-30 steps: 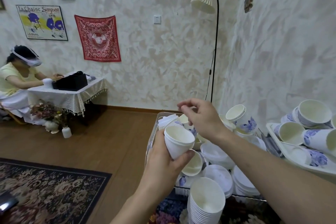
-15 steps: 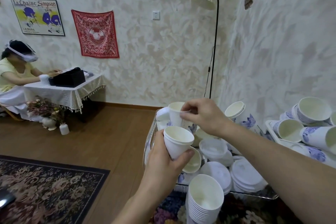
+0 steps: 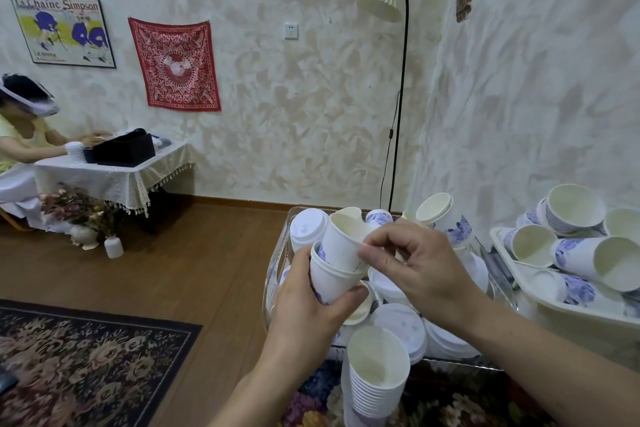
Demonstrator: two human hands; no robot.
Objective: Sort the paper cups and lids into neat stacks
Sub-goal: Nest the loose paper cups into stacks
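Observation:
My left hand (image 3: 313,308) grips a white paper cup (image 3: 329,279) with blue print, held upright above a clear bin (image 3: 277,260). My right hand (image 3: 419,263) pinches the rim of a second white cup (image 3: 341,239), whose base sits tilted inside the first cup. The bin holds loose cups and several white lids (image 3: 403,326). A tall nested stack of white cups (image 3: 379,378) leans at the near edge, below my hands.
A white tray (image 3: 540,302) at the right holds several blue-flowered cups lying on their sides. A floor lamp (image 3: 398,87) stands behind the bin by the wall. Another person sits at a cloth-covered table (image 3: 114,177) at far left. A patterned rug (image 3: 86,364) lies on the wooden floor.
My right hand lifted a cup out of the bin and carried it toward me, setting its base into the cup in my left hand.

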